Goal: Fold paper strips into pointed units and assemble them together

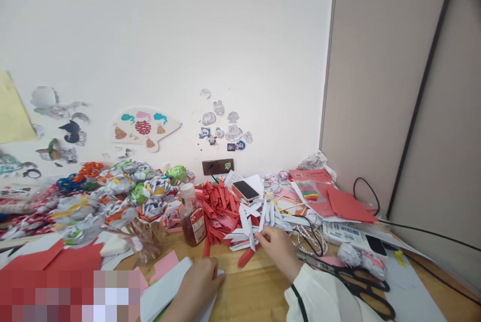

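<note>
Red paper sheets [75,258] lie at the far left, below a heap of crumpled paper bundles [128,189] in white, green and orange. Beside these stand a bunch of thin brown sticks [150,242] and a bottle [193,223] with a red label. Nearer the front, pink paper [165,264] touches white sheets [161,292], over which the left hand [197,284] lies with its fingers curled; I cannot tell whether it grips them or only steadies them.

Behind the bare strip of wooden table [244,294] rises a pile of red folded strips [216,207], a phone [245,190] at its upper right. White folded strips [250,227] partly cover its right side. The right hand [276,247] reaches to their front edge, thumb and forefinger close together; whether a piece is pinched between them is hidden. The step in hand looks like handling one of these white pieces, and the next move probably calls for a light pinch, since the strips lie tangled across each other.

Further right, a bead string [306,241] and scissors [343,274] crowd the right forearm; they could snag the sleeve. Beyond sit crumpled paper balls [349,254].
</note>
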Demonstrator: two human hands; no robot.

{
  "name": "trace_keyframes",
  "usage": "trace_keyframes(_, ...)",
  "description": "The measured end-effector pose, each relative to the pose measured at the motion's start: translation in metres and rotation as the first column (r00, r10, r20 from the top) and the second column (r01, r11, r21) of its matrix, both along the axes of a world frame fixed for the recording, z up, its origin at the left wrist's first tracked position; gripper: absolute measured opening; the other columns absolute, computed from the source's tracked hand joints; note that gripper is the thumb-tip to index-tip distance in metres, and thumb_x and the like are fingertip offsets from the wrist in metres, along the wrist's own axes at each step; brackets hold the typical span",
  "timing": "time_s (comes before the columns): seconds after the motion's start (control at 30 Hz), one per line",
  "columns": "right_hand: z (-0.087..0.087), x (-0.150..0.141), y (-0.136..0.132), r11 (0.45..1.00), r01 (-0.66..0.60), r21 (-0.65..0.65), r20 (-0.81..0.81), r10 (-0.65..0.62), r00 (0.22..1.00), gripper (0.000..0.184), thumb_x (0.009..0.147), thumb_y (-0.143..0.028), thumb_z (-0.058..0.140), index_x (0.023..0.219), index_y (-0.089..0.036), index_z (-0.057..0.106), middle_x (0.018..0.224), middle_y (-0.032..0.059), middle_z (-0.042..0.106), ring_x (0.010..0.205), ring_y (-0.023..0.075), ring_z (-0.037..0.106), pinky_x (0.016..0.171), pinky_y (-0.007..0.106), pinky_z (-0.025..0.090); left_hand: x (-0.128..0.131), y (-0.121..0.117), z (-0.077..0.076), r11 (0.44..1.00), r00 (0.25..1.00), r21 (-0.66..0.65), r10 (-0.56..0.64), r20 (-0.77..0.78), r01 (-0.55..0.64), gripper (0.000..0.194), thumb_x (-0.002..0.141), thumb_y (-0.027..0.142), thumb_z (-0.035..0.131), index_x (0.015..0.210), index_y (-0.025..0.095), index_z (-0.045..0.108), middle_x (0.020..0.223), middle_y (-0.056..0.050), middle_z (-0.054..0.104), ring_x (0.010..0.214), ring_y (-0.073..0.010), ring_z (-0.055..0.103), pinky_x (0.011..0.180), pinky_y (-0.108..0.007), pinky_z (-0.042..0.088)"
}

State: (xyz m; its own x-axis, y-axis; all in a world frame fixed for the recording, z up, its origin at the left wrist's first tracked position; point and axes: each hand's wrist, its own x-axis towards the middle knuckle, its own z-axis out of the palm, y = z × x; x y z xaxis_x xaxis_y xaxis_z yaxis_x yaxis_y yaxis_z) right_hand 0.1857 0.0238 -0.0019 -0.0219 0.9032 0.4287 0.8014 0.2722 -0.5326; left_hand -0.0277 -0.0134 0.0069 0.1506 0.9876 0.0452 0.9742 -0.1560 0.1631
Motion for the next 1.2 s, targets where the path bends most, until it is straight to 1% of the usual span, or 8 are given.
trace_keyframes(0.37,-0.004,-0.006,-0.007,0.999,-0.043,0.014,0.160,0.040,0.986,0.031,0.083,-0.030,0.043,0.058,-0.018,0.057,0.059,0.0009,0.060,0.055,0.0114,0.049,0.049,0.025,0.017,0.004,0.002,0.017,1.000,1.000,-0.024,0.002,-0.002,-0.002,0.024,0.071,0.010,0.034,0.061,0.016,0.055,0.061,-0.007,0.062,0.057,-0.0166,0.055,0.048,-0.025,0.022)
trace_keyframes(0.6,-0.005,-0.010,-0.010,0.995,-0.095,0.010,0.125,0.093,0.988,0.031,0.082,-0.030,0.044,0.058,-0.018,0.057,0.058,0.0011,0.059,0.053,0.0119,0.048,0.049,0.025,0.018,0.004,0.006,0.017,0.994,0.955,0.106,0.008,0.297,-0.041,0.023,0.076,0.021,0.034,0.054,0.020,0.038,0.050,0.002,0.046,0.051,-0.0141,0.045,0.049,-0.024,0.024)
trace_keyframes(0.73,-0.004,-0.016,-0.016,0.950,-0.307,-0.049,-0.131,0.299,0.945,0.024,0.080,-0.030,0.046,0.068,-0.017,0.061,0.062,0.0010,0.060,0.058,0.0134,0.051,0.052,0.022,0.028,0.006,0.004,0.020,0.989,0.793,0.150,-0.103,0.600,0.016,0.027,0.078,0.033,0.035,0.053,0.021,0.036,0.047,0.005,0.040,0.049,-0.0128,0.041,0.049,-0.023,0.029)
trace_keyframes(0.8,-0.004,-0.021,-0.020,0.885,-0.459,-0.076,-0.334,0.412,0.848,0.019,0.078,-0.032,0.051,0.085,-0.018,0.062,0.069,0.0016,0.063,0.062,0.0146,0.053,0.055,0.022,0.034,0.008,0.003,0.022,0.989,0.662,0.135,-0.140,0.736,0.059,0.028,0.076,0.038,0.039,0.055,0.020,0.040,0.050,0.005,0.041,0.050,-0.0125,0.042,0.050,-0.022,0.033)
trace_keyframes(0.87,-0.003,-0.025,-0.022,0.829,-0.555,-0.066,-0.506,0.452,0.735,0.027,0.074,-0.032,0.057,0.097,-0.018,0.059,0.079,0.0029,0.064,0.069,0.0159,0.055,0.059,0.023,0.038,0.009,0.002,0.023,0.991,0.512,0.089,-0.126,0.850,0.096,0.029,0.073,0.043,0.043,0.056,0.020,0.042,0.052,0.005,0.042,0.052,-0.0122,0.043,0.051,-0.022,0.036)
trace_keyframes(0.97,-0.003,-0.029,-0.025,0.778,-0.625,-0.067,-0.666,0.431,0.609,0.022,0.070,-0.033,0.061,0.083,-0.016,0.060,0.076,0.0022,0.061,0.069,0.0149,0.054,0.061,0.024,0.039,0.011,0.001,0.023,0.992,0.335,-0.007,-0.037,0.941,0.129,0.031,0.068,0.047,0.050,0.057,0.019,0.045,0.053,0.006,0.042,0.051,-0.0115,0.044,0.050,-0.022,0.039)
trace_keyframes(1.03,-0.004,-0.030,-0.025,0.760,-0.642,-0.097,-0.715,0.395,0.576,0.019,0.069,-0.033,0.062,0.070,-0.015,0.058,0.066,-0.0001,0.057,0.061,0.0126,0.051,0.057,0.023,0.039,0.014,0.001,0.023,0.992,0.300,-0.042,0.004,0.954,0.119,0.031,0.065,0.048,0.054,0.057,0.018,0.047,0.052,0.006,0.043,0.050,-0.0108,0.043,0.048,-0.022,0.039)
trace_keyframes(1.2,-0.012,-0.032,-0.020,0.746,-0.653,-0.126,-0.725,0.381,0.574,0.020,0.070,-0.031,0.058,0.060,-0.015,0.050,0.053,-0.0045,0.047,0.050,0.0089,0.045,0.050,0.021,0.035,0.018,-0.001,0.021,0.989,0.329,-0.088,0.045,0.943,0.115,0.033,0.064,0.049,0.056,0.065,0.016,0.055,0.056,0.004,0.050,0.054,-0.0123,0.048,0.049,-0.022,0.041)
